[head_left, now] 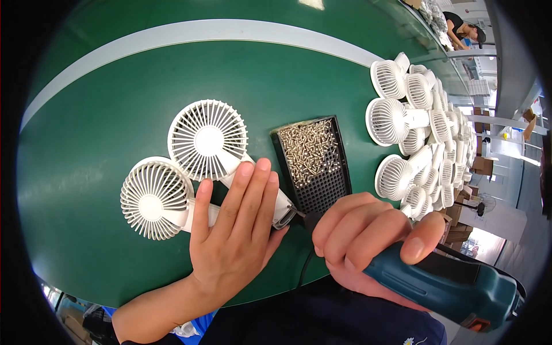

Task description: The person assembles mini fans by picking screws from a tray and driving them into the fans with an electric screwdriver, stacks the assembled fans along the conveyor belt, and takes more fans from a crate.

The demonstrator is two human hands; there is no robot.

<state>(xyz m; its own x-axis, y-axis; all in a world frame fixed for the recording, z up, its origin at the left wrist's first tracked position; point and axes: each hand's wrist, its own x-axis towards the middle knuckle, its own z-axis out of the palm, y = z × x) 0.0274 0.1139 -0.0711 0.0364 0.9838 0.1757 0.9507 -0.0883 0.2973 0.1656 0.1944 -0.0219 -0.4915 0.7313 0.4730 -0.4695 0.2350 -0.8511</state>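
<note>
Two white handheld fans lie side by side on the green table, an upper one and a lower one. My left hand rests flat across their handles, fingers stretched out and pressing down, hiding much of both. My right hand is wrapped round a dark teal electric screwdriver. Its bit reaches the handle end of the upper fan, close to my left thumb; the exact contact spot is too small to make out. Just beyond stands a black tray of small metal screws.
Many more white fans are piled along the table's right side. A pale strip curves across the far part of the green table. A dark cord hangs near the front edge. Another person is far off at upper right.
</note>
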